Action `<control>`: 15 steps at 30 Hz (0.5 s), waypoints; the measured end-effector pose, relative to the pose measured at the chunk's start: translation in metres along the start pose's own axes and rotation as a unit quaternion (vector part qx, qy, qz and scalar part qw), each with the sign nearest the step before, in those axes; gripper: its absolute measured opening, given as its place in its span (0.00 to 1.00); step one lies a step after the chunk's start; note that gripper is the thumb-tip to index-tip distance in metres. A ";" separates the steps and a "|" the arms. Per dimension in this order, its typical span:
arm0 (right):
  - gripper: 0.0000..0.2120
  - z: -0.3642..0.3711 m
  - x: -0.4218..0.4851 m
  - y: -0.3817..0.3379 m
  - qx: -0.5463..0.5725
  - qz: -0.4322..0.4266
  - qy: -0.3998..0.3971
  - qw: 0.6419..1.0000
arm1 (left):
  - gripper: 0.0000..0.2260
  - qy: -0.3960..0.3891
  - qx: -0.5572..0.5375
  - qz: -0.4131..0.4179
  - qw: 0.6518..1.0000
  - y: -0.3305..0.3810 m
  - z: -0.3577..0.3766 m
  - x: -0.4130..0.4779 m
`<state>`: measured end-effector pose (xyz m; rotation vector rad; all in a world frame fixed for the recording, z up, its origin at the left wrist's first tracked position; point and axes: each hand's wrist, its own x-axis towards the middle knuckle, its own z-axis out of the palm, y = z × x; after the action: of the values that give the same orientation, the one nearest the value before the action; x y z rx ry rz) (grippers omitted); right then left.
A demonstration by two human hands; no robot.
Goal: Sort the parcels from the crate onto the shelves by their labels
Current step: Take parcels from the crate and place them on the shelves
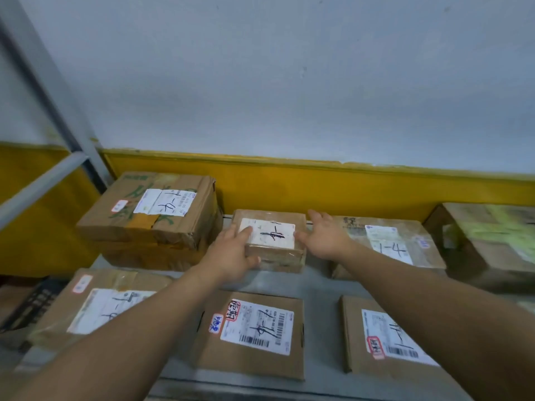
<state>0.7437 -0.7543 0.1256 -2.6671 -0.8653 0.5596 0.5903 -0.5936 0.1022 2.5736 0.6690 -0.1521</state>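
Observation:
A small brown parcel (275, 247) with a white handwritten label lies on the grey shelf (318, 282), in the back row near the middle. My left hand (234, 256) grips its left front corner, thumb on the front side and fingers on top. My right hand (325, 237) rests against the parcel's right side with the fingers straight and spread. The crate is out of view.
Labelled cardboard parcels surround it: a tall stack (150, 218) at back left, one (390, 244) at back right, a blurred box (492, 241) at far right, and three flat ones in front (95, 308), (254, 334), (385, 337). A yellow-and-grey wall (289, 180) backs the shelf; a grey upright (58, 94) stands left.

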 end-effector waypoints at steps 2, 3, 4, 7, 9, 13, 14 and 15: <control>0.34 -0.007 -0.021 0.010 -0.022 0.013 0.025 0.999 | 0.35 0.004 0.030 0.025 0.999 0.012 0.001 -0.008; 0.34 -0.011 -0.031 0.016 -0.028 0.023 0.036 0.999 | 0.35 0.002 0.039 0.038 0.998 0.019 0.002 -0.012; 0.33 -0.013 -0.042 0.023 -0.027 0.034 0.042 0.998 | 0.35 -0.002 0.048 0.053 0.997 0.027 0.004 -0.015; 0.30 -0.015 -0.074 0.049 -0.029 0.063 0.036 0.997 | 0.34 -0.007 0.058 0.106 0.993 0.051 0.015 -0.026; 0.30 -0.012 -0.093 0.071 -0.020 0.099 0.042 0.994 | 0.33 -0.018 0.048 0.128 0.990 0.067 0.027 -0.034; 0.30 -0.002 -0.116 0.115 -0.040 0.143 0.013 0.989 | 0.33 -0.074 0.044 0.153 0.984 0.091 0.056 -0.051; 0.30 0.000 -0.119 0.125 -0.050 0.147 0.001 0.988 | 0.32 -0.090 0.052 0.159 0.982 0.097 0.063 -0.055; 0.30 0.002 -0.122 0.136 -0.062 0.149 -0.014 0.987 | 0.32 -0.106 0.059 0.161 0.979 0.102 0.070 -0.059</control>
<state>0.7192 -0.9342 0.1062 -2.9324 -0.5244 0.6294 0.5892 -0.7308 0.0958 2.6864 0.1644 -0.3604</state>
